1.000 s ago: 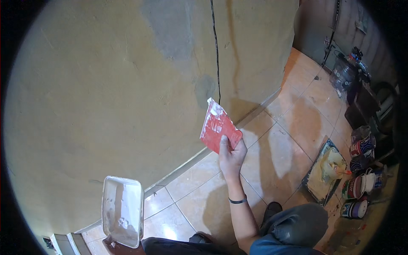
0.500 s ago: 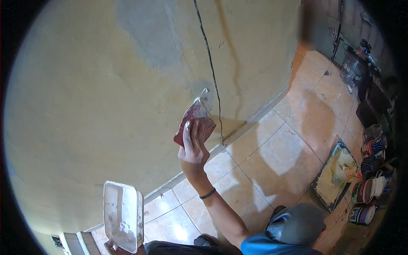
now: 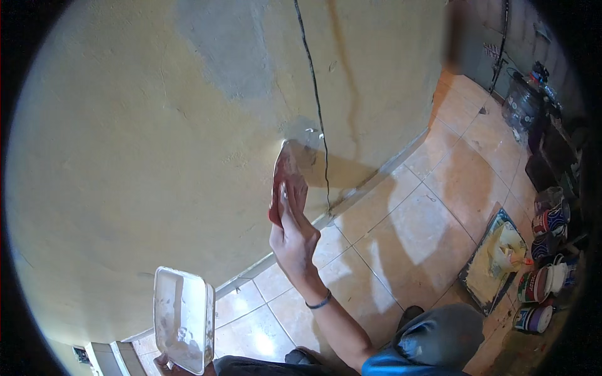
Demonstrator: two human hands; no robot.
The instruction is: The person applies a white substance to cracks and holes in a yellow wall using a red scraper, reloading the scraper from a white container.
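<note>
right hand (image 3: 293, 241): fingers (image 3: 290, 199) flat, pressing red sandpaper sheet (image 3: 286, 175) to yellow wall (image 3: 157, 156) | left hand (image 3: 164, 361): fingers unclear, supports white tray (image 3: 183, 316)

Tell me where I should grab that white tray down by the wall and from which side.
Probably by the near short end of the white tray, coming from below. It stands tilted with its open, plaster-smeared face toward the camera, and the left hand seems to hold it there already. The right hand presses a red sheet on the wall.
</note>
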